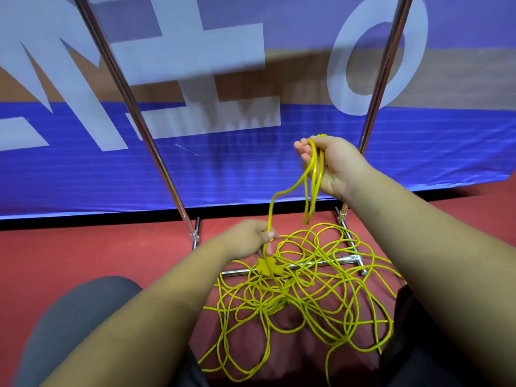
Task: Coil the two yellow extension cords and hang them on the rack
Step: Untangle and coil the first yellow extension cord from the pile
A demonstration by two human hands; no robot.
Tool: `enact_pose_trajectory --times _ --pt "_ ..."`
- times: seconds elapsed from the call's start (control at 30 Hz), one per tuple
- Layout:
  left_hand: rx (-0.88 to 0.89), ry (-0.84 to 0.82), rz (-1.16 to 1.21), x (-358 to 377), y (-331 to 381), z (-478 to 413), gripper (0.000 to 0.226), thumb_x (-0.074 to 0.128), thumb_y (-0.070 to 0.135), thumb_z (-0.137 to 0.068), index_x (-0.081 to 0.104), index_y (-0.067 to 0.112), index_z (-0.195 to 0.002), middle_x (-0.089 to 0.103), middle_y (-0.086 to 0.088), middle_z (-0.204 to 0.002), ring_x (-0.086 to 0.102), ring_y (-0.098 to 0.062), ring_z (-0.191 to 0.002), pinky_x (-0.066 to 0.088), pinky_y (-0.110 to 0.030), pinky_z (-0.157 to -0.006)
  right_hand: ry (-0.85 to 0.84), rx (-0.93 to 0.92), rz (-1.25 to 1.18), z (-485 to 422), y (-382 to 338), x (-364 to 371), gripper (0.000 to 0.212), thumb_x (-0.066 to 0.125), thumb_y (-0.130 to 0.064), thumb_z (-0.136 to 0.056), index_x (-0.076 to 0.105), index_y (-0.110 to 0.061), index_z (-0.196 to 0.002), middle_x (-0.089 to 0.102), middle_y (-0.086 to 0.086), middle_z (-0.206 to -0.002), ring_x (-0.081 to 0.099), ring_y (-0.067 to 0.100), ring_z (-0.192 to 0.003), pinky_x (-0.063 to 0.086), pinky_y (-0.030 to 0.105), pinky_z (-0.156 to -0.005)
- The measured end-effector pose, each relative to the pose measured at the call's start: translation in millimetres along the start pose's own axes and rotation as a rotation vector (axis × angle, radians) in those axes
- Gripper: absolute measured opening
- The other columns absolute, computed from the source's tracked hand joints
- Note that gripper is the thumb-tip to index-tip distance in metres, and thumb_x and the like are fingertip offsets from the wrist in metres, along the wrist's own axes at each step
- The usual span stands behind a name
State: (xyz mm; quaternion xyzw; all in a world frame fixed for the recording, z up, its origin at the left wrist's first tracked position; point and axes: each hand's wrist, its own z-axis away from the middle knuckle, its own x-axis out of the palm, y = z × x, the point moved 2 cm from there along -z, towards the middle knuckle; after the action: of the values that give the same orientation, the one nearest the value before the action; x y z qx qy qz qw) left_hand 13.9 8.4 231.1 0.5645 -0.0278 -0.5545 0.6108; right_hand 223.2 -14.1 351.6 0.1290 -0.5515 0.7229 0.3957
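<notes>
Cords (275, 304) lie mostly in a loose tangle on the red floor (83, 261), spread over the base of the rack (154, 152); I cannot tell one cord from the other in the heap. My right hand (335, 163) is raised, its grip curled round a few short loops (315, 174). My left hand (248, 238) pinches the strand running down from them, just above a yellow plug (269, 268). I judge the coil barely begun. To do it well, I'd let the strand slide through the left pinch and lay each loop into the right palm at the same size. I'd lift slack clear of the rack's foot bar before pulling, since a snag there could tighten the tangle.
</notes>
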Motion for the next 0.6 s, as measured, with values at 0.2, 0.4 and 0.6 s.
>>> enact_pose_trajectory --times 0.2,0.4,0.6 --pt "0.116 0.548 0.502 -82.8 53.1 24.1 0.029 0.046 0.015 -0.108 0.066 0.011 -0.128 0.043 -0.004 -0.07 0.046 -0.021 -0.064 0.05 -0.031 -0.06 0.008 0.051 -0.106 3.3 -22.4 -18.4 0.023 0.04 -0.009 -0.103 0.059 0.003 -0.104 0.07 0.015 -0.099 0.044 0.003 -0.039 0.038 0.016 -0.037" --pt "0.292 0.493 0.014 -91.0 42.6 57.6 0.026 0.05 0.024 -0.108 0.072 0.035 -0.112 0.047 0.016 -0.062 0.042 -0.004 -0.059 0.038 -0.028 -0.062 -0.031 0.137 0.025 5.0 -1.6 -17.9 0.026 0.053 -0.025 -0.109 0.056 -0.008 -0.128 0.071 0.0 -0.076 0.044 0.002 -0.038 0.036 0.016 -0.033" --pt "0.161 0.148 -0.454 -78.1 13.0 45.0 0.02 0.061 0.026 -0.104 0.076 0.037 -0.109 0.068 0.014 -0.094 0.06 -0.003 -0.083 0.048 -0.027 -0.082 -0.242 0.231 0.279 23.2 -3.4 -13.5 0.02 0.051 -0.025 -0.103 0.064 -0.014 -0.094 0.055 -0.004 -0.076 0.044 0.002 -0.047 0.035 0.014 -0.035"
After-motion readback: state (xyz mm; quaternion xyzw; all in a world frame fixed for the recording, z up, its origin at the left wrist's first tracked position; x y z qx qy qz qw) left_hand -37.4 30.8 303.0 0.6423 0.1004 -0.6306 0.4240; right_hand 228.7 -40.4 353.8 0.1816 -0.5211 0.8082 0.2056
